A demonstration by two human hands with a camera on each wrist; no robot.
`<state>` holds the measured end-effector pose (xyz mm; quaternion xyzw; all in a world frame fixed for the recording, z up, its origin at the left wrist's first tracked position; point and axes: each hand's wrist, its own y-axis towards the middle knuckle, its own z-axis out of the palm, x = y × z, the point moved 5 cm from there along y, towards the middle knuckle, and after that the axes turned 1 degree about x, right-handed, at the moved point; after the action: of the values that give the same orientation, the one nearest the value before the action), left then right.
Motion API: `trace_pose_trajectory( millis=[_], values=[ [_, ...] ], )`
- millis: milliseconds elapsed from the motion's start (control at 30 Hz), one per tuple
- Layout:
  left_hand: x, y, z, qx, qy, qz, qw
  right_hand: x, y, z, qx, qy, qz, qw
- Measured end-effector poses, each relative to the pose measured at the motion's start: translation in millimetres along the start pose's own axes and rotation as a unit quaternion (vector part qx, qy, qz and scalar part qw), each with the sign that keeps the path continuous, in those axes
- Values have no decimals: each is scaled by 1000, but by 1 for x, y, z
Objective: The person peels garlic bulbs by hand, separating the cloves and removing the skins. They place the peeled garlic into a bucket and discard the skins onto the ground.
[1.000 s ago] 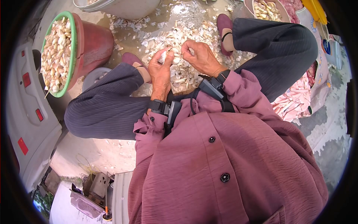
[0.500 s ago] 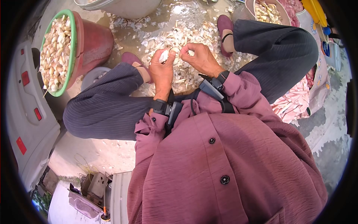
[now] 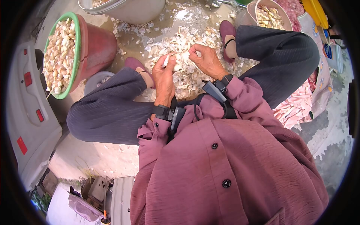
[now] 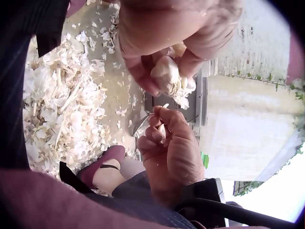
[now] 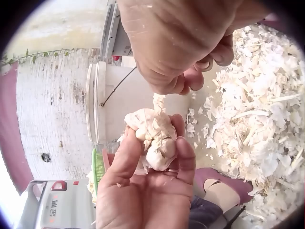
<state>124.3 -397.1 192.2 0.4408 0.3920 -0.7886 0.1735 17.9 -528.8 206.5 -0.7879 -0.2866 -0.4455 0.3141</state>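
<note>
My left hand (image 3: 164,79) holds a partly broken garlic bulb (image 5: 155,126) between thumb and fingers, its cloves and loose papery skin facing up in the right wrist view. Just across from it is my right hand (image 3: 207,63), fingers curled. In the left wrist view a pale garlic clove (image 4: 162,131) shows within those curled fingers, and a small pale bit sits at the thumb tip. A short gap parts the right fingertips from the bulb there. Below both hands lies a heap of garlic skins and stalks (image 3: 183,39) on the ground.
A red bucket (image 3: 99,39) with a green-rimmed basket of garlic cloves (image 3: 58,56) stands at left. White buckets (image 3: 146,10) stand at the back; another pail (image 3: 252,14) holds cloves at back right. Pink mesh sacks (image 3: 296,105) lie right of the knee.
My right hand first comes close to the bulb, then draws slightly away to the right. The left hand keeps its grip on the bulb. The head view has shifted a little.
</note>
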Motion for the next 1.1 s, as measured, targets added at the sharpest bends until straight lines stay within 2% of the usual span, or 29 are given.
trace_pose_trajectory(
  millis=[67, 100, 167, 233, 267, 333, 367, 433, 500, 567, 633, 667, 767, 800, 867, 1033, 1100],
  values=[
    [0, 0, 6, 68, -89, -17, 994, -3, 6, -10, -26, 9, -10, 1000],
    [-3, 0, 7, 67, -90, -16, 994, -1, 7, -15, -52, 22, -18, 998],
    [-9, -2, 12, 114, -155, -16, 981, -1, 8, -21, -24, 47, -2, 999],
    [-12, -3, 13, 116, -169, -19, 979, -5, 7, -19, 38, 30, 68, 996],
    [-13, -4, 13, 117, -180, -21, 976, -5, 5, -21, 39, 29, 69, 996],
    [-10, -4, 10, 118, -203, -16, 972, 6, 1, -26, 4, 74, 1, 997],
    [-9, -4, 9, 118, -224, -11, 967, 8, -1, -26, 4, 74, 2, 997],
    [-10, -4, 11, 131, -226, -18, 965, 22, -4, -27, 26, 182, -1, 983],
    [-13, -5, 16, 143, -228, -23, 963, 33, -8, -29, 41, 167, -17, 985],
    [-18, -8, 20, 121, -222, -21, 967, 49, -15, -30, 56, 154, -34, 986],
    [-18, -9, 19, 116, -209, -19, 971, 65, -22, -30, 51, 20, -47, 997],
    [-18, -9, 18, 113, -196, -18, 974, 66, -21, -25, 50, -54, -98, 992],
    [-8, -6, 19, 109, -157, -40, 981, 61, -23, -6, 54, -44, -85, 994],
    [-7, -6, 18, 107, -157, -39, 981, 57, -24, -1, 73, -23, -50, 996],
    [-8, -7, 18, 107, -141, -9, 984, 55, -23, 3, 77, -27, -58, 995],
    [-5, -9, 15, 108, -131, -10, 986, 43, -22, 8, 89, -27, -67, 993],
    [-4, -9, 14, 106, -126, -17, 986, 35, -22, 10, 91, 38, -47, 994]
  ],
)
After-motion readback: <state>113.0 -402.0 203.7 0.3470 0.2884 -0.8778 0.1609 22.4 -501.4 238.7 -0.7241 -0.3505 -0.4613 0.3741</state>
